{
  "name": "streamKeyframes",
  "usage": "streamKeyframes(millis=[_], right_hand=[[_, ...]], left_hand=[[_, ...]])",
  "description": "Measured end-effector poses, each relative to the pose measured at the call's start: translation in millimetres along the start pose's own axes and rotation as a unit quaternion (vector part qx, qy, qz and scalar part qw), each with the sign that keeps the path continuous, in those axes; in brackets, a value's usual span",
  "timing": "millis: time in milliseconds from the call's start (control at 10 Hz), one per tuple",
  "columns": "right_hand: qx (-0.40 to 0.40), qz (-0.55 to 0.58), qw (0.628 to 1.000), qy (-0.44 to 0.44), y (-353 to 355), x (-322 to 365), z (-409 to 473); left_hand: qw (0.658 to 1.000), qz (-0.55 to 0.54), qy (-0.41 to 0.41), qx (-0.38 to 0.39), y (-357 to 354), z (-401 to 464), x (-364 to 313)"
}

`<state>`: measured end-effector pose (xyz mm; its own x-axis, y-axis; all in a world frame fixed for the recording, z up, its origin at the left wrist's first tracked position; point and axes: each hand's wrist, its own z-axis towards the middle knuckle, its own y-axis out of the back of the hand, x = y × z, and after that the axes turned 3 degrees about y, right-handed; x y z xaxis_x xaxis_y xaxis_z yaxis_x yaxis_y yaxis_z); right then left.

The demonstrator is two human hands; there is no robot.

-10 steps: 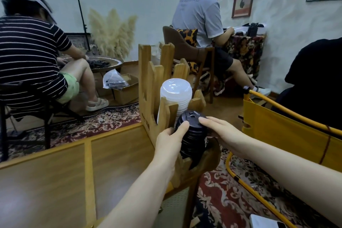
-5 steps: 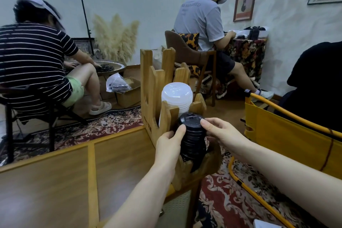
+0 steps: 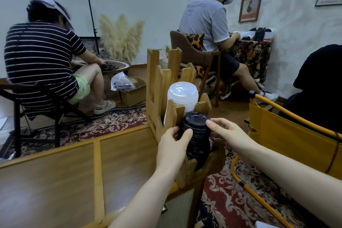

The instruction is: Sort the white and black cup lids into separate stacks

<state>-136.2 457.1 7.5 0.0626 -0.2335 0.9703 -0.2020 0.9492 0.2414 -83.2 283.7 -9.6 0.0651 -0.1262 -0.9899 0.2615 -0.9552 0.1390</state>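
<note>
A stack of black cup lids (image 3: 198,135) stands in the near slot of a wooden lid holder (image 3: 159,87) at the table's far right corner. Behind it, in the following slot, rises a taller stack of white lids (image 3: 182,96). My left hand (image 3: 174,141) grips the black stack from the left, thumb across its front. My right hand (image 3: 228,132) touches the stack's upper right rim with its fingertips. The lower part of the black stack is hidden by the holder's posts.
The wooden table (image 3: 74,172) fills the lower left. A yellow folding frame (image 3: 288,133) stands close on the right. One seated person in a striped shirt (image 3: 40,57) is at the left and another in a grey shirt (image 3: 207,20) behind the holder. A patterned rug (image 3: 240,190) covers the floor.
Both hands stay on the black stack. My left thumb has slid lower down its front, and my right fingertips have shifted to the top right rim. The view has tilted slightly.
</note>
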Motion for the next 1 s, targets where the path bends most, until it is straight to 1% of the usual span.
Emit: streamKeyframes(millis=[200, 600, 800, 900, 1000], right_hand=[[-0.002, -0.005, 1.000, -0.008, 1, 2, -2], [-0.022, -0.025, 0.999, -0.018, 2, 4, -13], [-0.018, -0.034, 0.999, -0.021, -2, 3, -15], [-0.027, -0.062, 0.998, -0.006, 0, 6, -19], [-0.058, -0.109, 0.992, 0.038, 0, 13, -28]], left_hand=[[0.999, 0.038, -0.018, 0.002, 7, 0, -1], [0.997, 0.061, -0.027, 0.035, 15, -1, 0], [0.991, 0.112, -0.058, 0.043, 20, -5, 3], [0.990, 0.122, -0.057, 0.051, 26, -8, 3], [0.982, 0.167, -0.078, 0.036, 35, -11, 1]])
